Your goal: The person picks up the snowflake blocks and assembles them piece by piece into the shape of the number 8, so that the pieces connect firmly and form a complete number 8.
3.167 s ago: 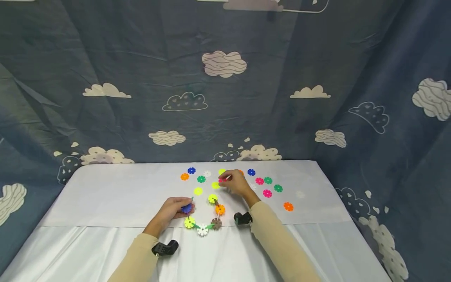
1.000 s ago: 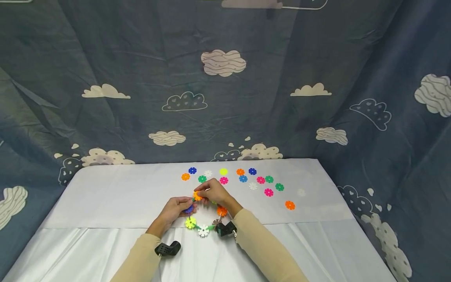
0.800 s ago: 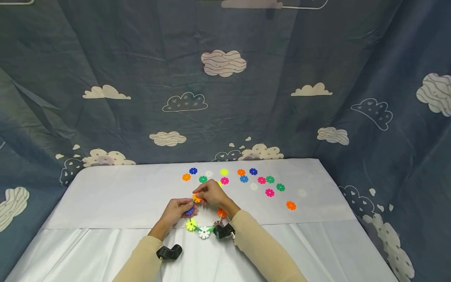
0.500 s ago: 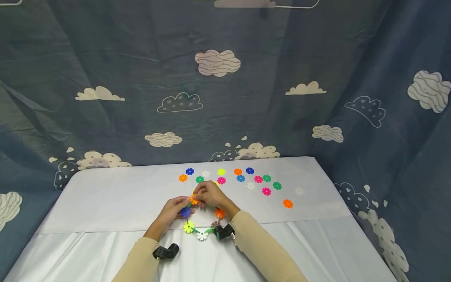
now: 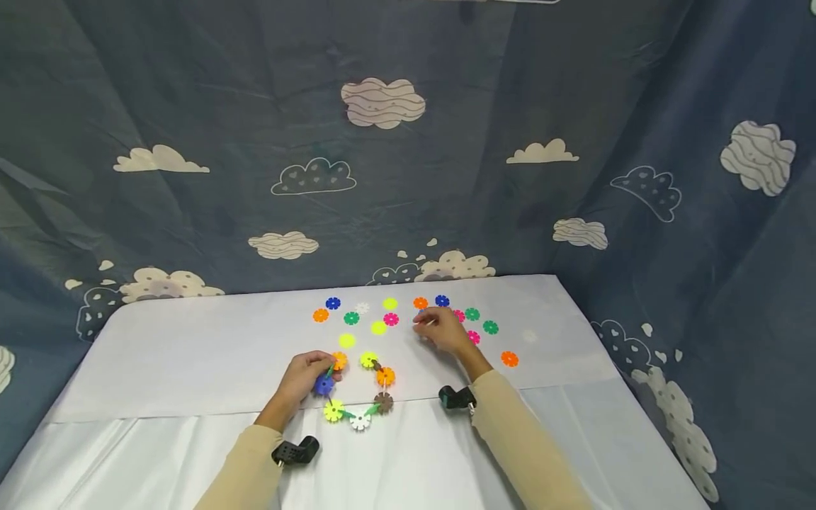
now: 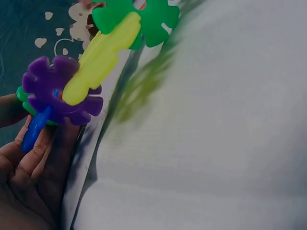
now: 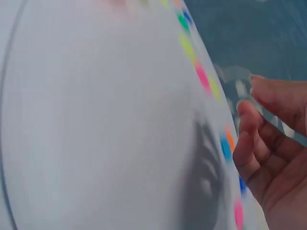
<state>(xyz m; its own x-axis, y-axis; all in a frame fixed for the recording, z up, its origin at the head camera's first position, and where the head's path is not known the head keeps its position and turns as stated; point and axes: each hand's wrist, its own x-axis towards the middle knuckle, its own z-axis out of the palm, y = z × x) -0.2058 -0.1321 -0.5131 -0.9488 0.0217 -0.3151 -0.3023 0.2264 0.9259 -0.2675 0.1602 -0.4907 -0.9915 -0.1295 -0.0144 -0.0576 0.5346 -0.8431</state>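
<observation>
Two hands: the left hand pinches the chain at its far left end, by a blue disc and an end orange disc; the right hand hangs over the loose discs, thumb and forefinger slightly spread.
Hidden: the right hand partly covers a pink disc; which chain piece the left fingertips press is hard to tell.
Cut off: the left wrist view loses the chain at its top; the right wrist view blurs the loose discs.
Chain: an unclosed ring in the near middle, far ends apart.
Edges: white cloth meets the backdrop on the far side and stretches left of the left hand.
Materials: flat, notched, plastic-looking discs; creased fabric with printed clouds.
</observation>
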